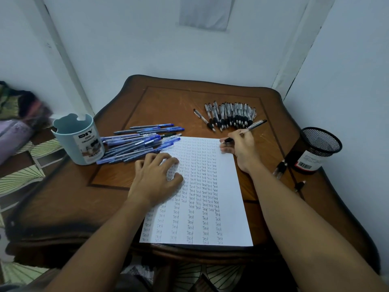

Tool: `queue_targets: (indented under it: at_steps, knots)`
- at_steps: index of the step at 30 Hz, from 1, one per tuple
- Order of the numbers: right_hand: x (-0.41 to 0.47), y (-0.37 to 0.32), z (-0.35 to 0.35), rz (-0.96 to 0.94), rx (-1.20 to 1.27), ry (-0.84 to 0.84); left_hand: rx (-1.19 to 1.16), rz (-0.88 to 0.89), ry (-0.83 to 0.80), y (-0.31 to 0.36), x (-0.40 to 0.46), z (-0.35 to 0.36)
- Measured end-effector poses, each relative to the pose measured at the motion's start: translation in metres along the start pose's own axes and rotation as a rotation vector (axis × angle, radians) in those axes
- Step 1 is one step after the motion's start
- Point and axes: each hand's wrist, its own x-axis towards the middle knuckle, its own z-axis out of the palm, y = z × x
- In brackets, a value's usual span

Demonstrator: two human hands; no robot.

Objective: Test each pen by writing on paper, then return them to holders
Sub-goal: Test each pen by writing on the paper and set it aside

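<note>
Now, head view:
Paper: the paper lies on the desk, almost full of small "Test" words.
Right hand: the right hand holds a black pen, tip at the top right of the page.
Left hand: the left hand lies flat, pressing the paper.
Blue pens: the blue pens lie loose by the blue cup.
Black pens: the black pens lie in a row, well apart from the mesh cup.
Left to do: I think most of the testing is done, but no pens show in either cup yet.

A white paper sheet filled with columns of "Test" lies near-centre. Loose blue capped pens lie heaped far-left beside a pale-blue plastic holder; black-gripped clear pens are rowed far-right; a black mesh holder stands right.
</note>
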Motion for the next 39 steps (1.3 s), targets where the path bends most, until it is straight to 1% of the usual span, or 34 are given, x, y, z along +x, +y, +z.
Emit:
queue_targets:
  at_steps: [3, 6, 8, 10, 13, 15, 17, 21, 24, 28, 30, 32, 35, 37, 39]
  knots:
    - [0.005, -0.012, -0.001, 0.048, -0.143, -0.083, -0.007, 0.004, 0.005, 0.001, 0.000, 0.000]
    - [0.018, -0.030, 0.001, 0.026, -0.326, -0.123, -0.013, 0.013, 0.015, 0.001, 0.000, -0.001]
    - [0.030, -0.041, 0.005, 0.025, -0.394, -0.096, -0.021, 0.017, 0.021, 0.001, 0.000, -0.002]
    - [0.041, -0.049, 0.012, 0.067, -0.423, -0.062, -0.027, 0.016, 0.027, 0.001, 0.000, -0.002]
    - [0.057, -0.057, 0.024, 0.137, -0.407, -0.015, -0.021, 0.020, 0.022, 0.003, 0.000, -0.003]
    - [0.069, -0.055, 0.031, 0.144, -0.404, 0.036, -0.022, 0.018, 0.025, 0.003, 0.000, -0.003]
    - [0.078, -0.052, 0.036, 0.119, -0.480, 0.092, -0.026, 0.018, 0.030, 0.004, 0.000, -0.004]
    - [0.083, -0.047, 0.041, 0.024, -0.751, 0.200, -0.027, 0.016, 0.042, 0.002, -0.001, -0.002]
    - [0.081, -0.044, 0.041, -0.031, -0.942, 0.231, -0.023, 0.012, 0.040, 0.000, 0.000, -0.002]
    - [0.075, -0.041, 0.037, -0.093, -0.978, 0.215, -0.017, 0.013, 0.029, -0.002, 0.000, -0.002]
    - [0.067, -0.045, 0.033, -0.118, -0.977, 0.176, -0.010, 0.018, 0.025, -0.004, 0.000, -0.002]
    - [0.053, -0.051, 0.023, -0.124, -1.032, 0.082, -0.006, 0.022, 0.027, -0.005, 0.001, -0.002]
    - [0.028, -0.064, -0.002, -0.113, -1.178, -0.188, 0.000, 0.016, 0.024, -0.007, 0.000, -0.002]
    - [0.011, -0.071, -0.025, -0.092, -1.367, -0.361, 0.008, 0.019, 0.016, -0.005, 0.001, -0.001]
    - [-0.006, -0.076, -0.045, -0.054, -1.494, -0.450, 0.017, 0.020, 0.014, -0.003, 0.001, 0.000]
